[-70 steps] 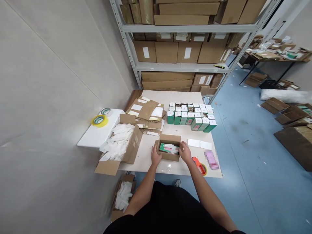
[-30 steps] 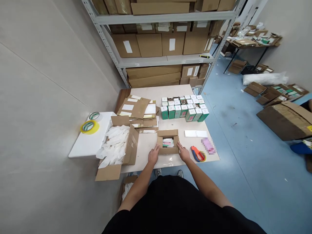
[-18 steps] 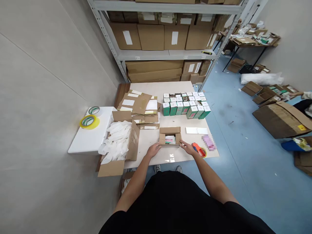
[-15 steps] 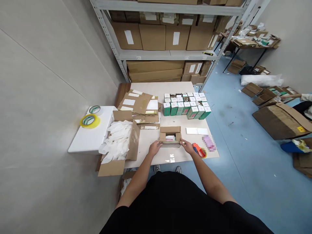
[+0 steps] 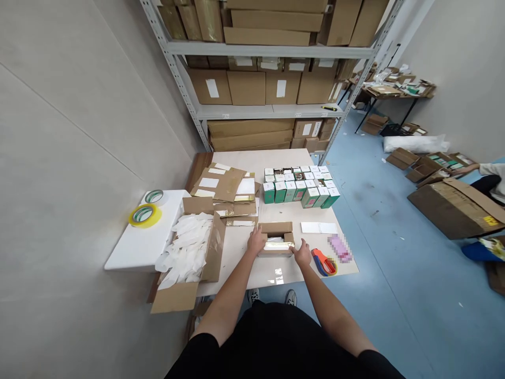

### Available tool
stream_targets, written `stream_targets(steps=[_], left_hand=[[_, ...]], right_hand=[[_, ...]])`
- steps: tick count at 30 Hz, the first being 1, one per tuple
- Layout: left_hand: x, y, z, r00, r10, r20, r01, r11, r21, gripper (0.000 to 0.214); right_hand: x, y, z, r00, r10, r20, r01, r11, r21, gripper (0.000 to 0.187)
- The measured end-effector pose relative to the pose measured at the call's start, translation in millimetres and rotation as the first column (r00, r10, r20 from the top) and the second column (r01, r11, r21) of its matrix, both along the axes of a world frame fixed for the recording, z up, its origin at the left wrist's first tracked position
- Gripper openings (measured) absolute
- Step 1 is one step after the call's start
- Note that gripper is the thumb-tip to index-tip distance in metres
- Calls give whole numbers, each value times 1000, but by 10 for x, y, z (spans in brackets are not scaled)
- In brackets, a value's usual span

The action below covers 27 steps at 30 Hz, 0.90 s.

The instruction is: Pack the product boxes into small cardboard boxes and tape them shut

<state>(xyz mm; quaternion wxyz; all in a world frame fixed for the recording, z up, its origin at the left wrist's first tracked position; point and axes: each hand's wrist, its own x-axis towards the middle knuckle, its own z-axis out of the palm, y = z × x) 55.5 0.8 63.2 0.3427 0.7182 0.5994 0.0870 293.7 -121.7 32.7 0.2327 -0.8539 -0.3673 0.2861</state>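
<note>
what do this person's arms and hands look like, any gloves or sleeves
The left hand and right hand are bare: no gloves, and no ring, watch or wristband that can be made out at this size. The forearms are uncovered too. The person wears a plain black short-sleeved top, whose sleeves stop on the upper arms.

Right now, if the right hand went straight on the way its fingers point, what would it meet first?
The small cardboard box. The right hand points at its near right corner and seems to be touching it, though contact is hard to judge from this view.
</note>
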Motion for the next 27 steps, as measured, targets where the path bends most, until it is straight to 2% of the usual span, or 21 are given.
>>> stream_targets(steps=[4,7,10,13,16,18,20,22,25,27], left_hand=[[143,414,137,989,-143,-31,142,989,-46,101],[138,540,232,974,-220,-57,219,975,-19,94],[92,434,246,962,-260,-79,260,966,-15,66],[88,119,153,943,-317,-96,310,947,-88,46],[133,-217,22,933,-334,-130,320,940,-119,54],[147,-337,-29,926,-335,-173,314,939,-140,65],[134,-337,-28,913,-355,-200,317,927,-200,71],[111,-237,15,885,-418,-207,361,894,-264,74],[106,-16,80,838,-487,-246,406,858,-315,76],[126,95,95,821,-504,-267,402,844,-355,77]], right_hand=[[-34,13,-1,998,15,67,-13,999,-29,75],[-29,30,-23,997,29,71,-28,999,-21,77],[-4,51,-61,997,32,68,-31,999,-20,79],[6,65,-113,996,26,84,-27,999,16,79],[6,60,-136,999,16,47,-21,994,110,77],[28,43,-104,998,63,20,-65,986,152,74],[102,19,-30,992,125,26,-127,975,183,72],[253,-14,62,990,126,61,-136,965,222,67],[617,-101,148,987,95,127,-127,954,272,63],[894,-208,133,988,69,141,-103,963,248,58]])
